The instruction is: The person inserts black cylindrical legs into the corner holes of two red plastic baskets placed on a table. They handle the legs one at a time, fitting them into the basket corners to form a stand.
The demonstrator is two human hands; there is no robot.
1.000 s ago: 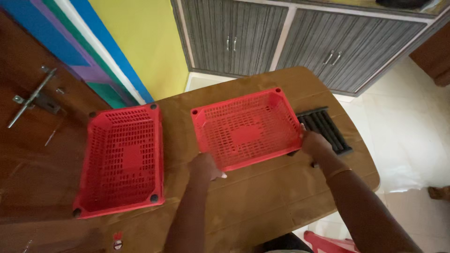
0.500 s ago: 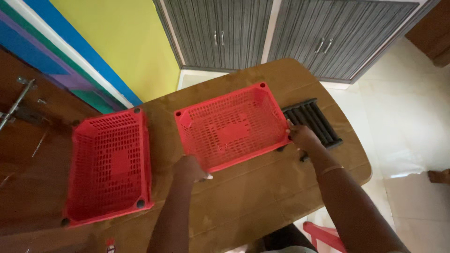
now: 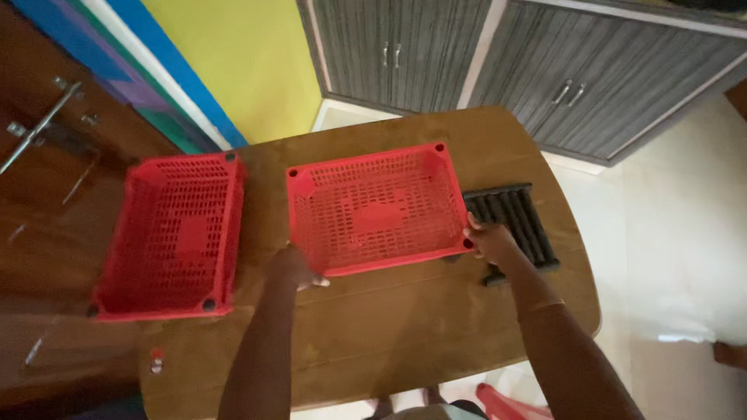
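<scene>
A red perforated plastic basket (image 3: 377, 210) rests on the wooden table (image 3: 389, 334), in the middle. My left hand (image 3: 294, 268) grips its near left corner. My right hand (image 3: 489, 239) holds its near right corner, fingers against the rim. A second red basket (image 3: 175, 237) of the same kind lies to the left, partly over the table's edge. Just right of the held basket lies a black slatted rack (image 3: 517, 225), partly under my right hand.
Grey cabinets (image 3: 545, 70) stand beyond the table. A yellow wall (image 3: 241, 54) with blue, white, purple and green stripes is at the upper left. A brown wooden door (image 3: 39, 155) with a metal latch is at the left. Pale floor lies to the right.
The view has shifted slightly. Both hands stay on the middle basket's near corners; the basket looks about where it was.
</scene>
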